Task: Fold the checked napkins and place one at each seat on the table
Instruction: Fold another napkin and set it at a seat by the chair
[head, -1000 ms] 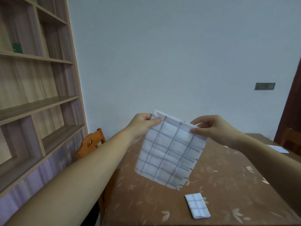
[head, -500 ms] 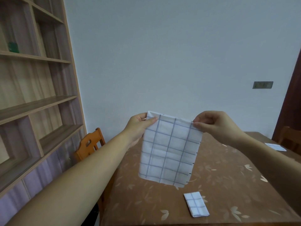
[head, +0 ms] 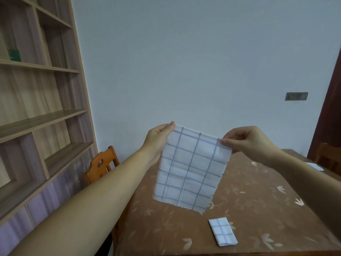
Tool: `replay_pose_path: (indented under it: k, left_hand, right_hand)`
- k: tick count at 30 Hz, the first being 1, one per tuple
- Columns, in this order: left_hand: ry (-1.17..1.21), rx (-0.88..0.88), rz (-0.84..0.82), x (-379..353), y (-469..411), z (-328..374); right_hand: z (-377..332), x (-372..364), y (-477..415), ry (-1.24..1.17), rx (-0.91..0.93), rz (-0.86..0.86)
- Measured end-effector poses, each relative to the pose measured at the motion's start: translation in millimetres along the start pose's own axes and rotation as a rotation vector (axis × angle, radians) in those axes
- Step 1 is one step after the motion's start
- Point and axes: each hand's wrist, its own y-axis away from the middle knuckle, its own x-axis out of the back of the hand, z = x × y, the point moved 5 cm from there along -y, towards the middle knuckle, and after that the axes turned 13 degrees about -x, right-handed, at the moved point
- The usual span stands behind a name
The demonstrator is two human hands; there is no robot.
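Napkin (head: 191, 169), white with a blue-grey check, hangs in the air above the table (head: 258, 200), held by its top edge and clear of the tabletop. It hangs as a tall rectangle, its lower edge slanting down to the right. A row of small dark marks runs along its right edge.

Left hand (head: 158, 137): thumb and fingers pinch the top left corner of the napkin.
Right hand (head: 247, 143): fingers curled, fingertips pinching the top right corner. The top edge is drawn fairly taut between the two hands and slopes down toward the right one.

Table has a brown cover with a pale leaf pattern. A folded napkin (head: 222, 231), same check, lies flat on it near the front edge, below and to the right of the hanging one and apart from it. A white flat item (head: 313, 166) lies at the far right edge of the table; possibly another folded napkin, but it is too small and too cut off by the right forearm to tell.

Surroundings: orange wooden chair (head: 101, 163) at the table's left side; part of a second chair (head: 328, 156) at far right. Wooden shelf unit (head: 36, 117) along the left wall, with a small green object (head: 14, 55) on an upper shelf. Grey wall plate (head: 296, 96) on the pale wall at right.
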Motion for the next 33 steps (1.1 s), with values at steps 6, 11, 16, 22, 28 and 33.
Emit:
replay_pose_path:
  k: [6,11,16,22,28,33]
  left_hand:
    - [-0.118,-0.091,-0.062,-20,2,7]
    - [-0.159,-0.121,-0.158,-37,8,11]
    - [-0.316,-0.294,-0.075,-32,12,20]
    - [-0.496,-0.354,0.026,-15,22,9]
    - [-0.522,-0.267,-0.093,-6,34,-13]
    - [-0.611,-0.287,-0.029,6,33,-24]
  right_hand:
    - [-5,-18,3,0.348,-0.014,-0.08]
    - [-33,-37,7,0.512,0.182,0.098]
    - [-40,-35,6,0.506,0.268,0.153]
    - [-41,-22,1,0.401,0.221,0.179]
    - [-34,-9,-6,0.332,0.13,0.187]
    - [-31,-4,-8,0.381,0.096,0.161]
